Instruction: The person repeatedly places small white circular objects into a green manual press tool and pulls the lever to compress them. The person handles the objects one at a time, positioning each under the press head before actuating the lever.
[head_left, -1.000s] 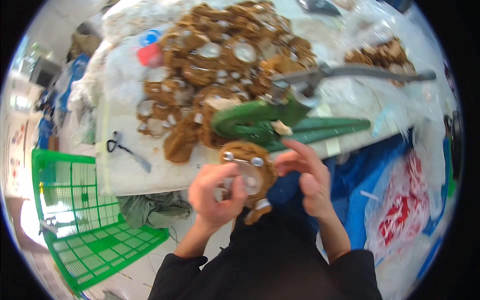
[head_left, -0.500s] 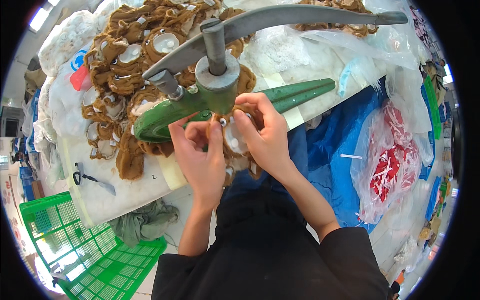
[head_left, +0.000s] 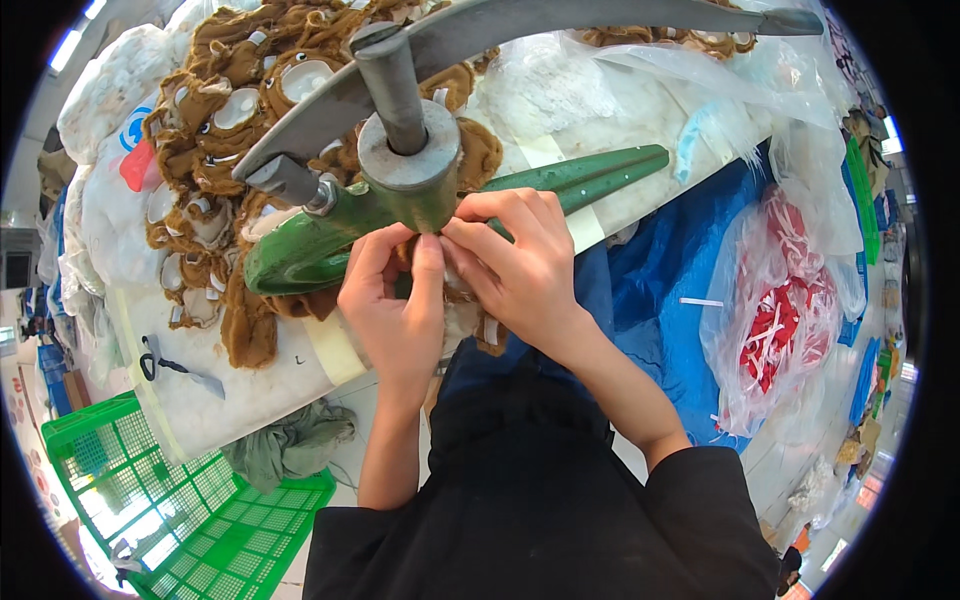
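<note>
hands [head_left: 455,290] stay pinched under press [head_left: 400,185]

Pile on the table: brown plush pieces with white oval patches [head_left: 215,130] heaped at the far left — many overlapping.
Scissors: a dark-handled pair [head_left: 160,360] lying on the white table cover [head_left: 250,385], near its front edge.
Crate: a green plastic lattice crate [head_left: 160,500] on the floor at lower left.
Cloth: a grey-green crumpled rag [head_left: 290,445] just beside the crate, under the table edge.
Sheet: blue tarpaulin [head_left: 665,300] hanging at right.
Bag: a clear plastic bag of red and white strips [head_left: 785,330] resting against the blue sheet.
Far bags: clear plastic wrap [head_left: 620,75] bunched on the tabletop — contents unclear.
</note>
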